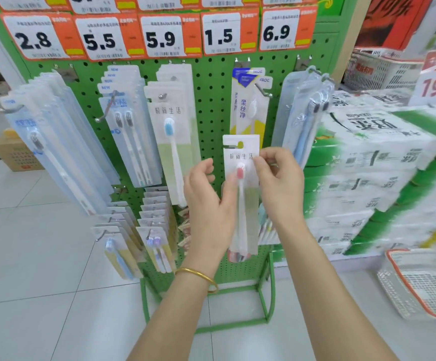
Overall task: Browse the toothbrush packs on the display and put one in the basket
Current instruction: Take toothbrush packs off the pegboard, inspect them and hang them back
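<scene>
A white toothbrush pack (pixel 243 149) with a pink-headed brush is held upright in front of the green pegboard display (pixel 211 95). My left hand (pixel 209 201) grips its left edge, thumb across the front. My right hand (pixel 279 178) pinches its right edge near the top. More toothbrush packs hang on hooks: a blue-headed one (pixel 171 134), a twin pack (pixel 128 126), clear packs (pixel 55 142) at the left, and blue ones (pixel 305 118) at the right. A white mesh basket (pixel 420 285) with an orange rim sits on the floor at the lower right.
Price cards (pixel 159 35) run along the top of the display. Stacked green and white cartons (pixel 373 178) stand right of it. Lower hooks carry smaller packs (pixel 154 230). A cardboard box (pixel 14 152) sits on the tiled floor at the left. White crates (pixel 378 69) stand behind.
</scene>
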